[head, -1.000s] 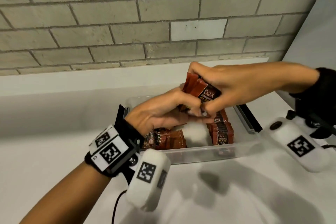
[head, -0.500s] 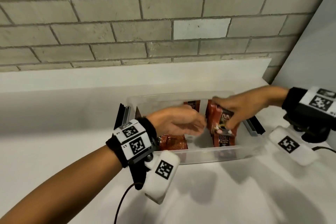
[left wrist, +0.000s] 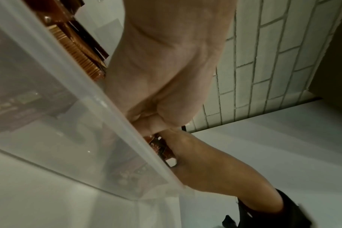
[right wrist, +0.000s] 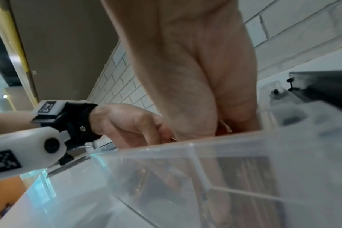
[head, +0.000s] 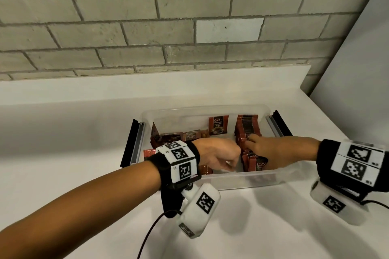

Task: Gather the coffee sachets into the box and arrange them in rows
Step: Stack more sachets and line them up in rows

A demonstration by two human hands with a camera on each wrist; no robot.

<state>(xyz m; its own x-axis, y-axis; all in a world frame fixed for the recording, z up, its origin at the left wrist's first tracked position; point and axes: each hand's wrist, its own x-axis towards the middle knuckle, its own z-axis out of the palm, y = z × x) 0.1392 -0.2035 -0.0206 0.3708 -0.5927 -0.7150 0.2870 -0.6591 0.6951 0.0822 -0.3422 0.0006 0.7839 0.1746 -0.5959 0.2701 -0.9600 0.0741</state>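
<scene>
A clear plastic box (head: 231,177) stands on the white counter. Its right side holds a row of upright red-brown coffee sachets (head: 247,126). One sachet (head: 218,125) leans on the back wall, and loose sachets (head: 174,136) lie at the left. My right hand (head: 252,145) reaches into the box from the right and grips a bundle of sachets in that row. My left hand (head: 229,164) is in the middle of the box, fingers curled, knuckles against the right hand; I see nothing in it. In the wrist views the box rim (left wrist: 88,98) (right wrist: 205,143) hides both hands' fingertips.
Black and grey rails lie against the box's left end (head: 134,143) and right end (head: 277,124). A brick wall (head: 189,27) rises behind the counter's raised back edge. A grey panel (head: 357,90) closes off the right side. White counter (head: 84,174) stretches to the left and front.
The right hand has lowered its bundle of sachets from above the box into the right-hand row. The left hand let go of the bundle and sank into the box with curled fingers.
</scene>
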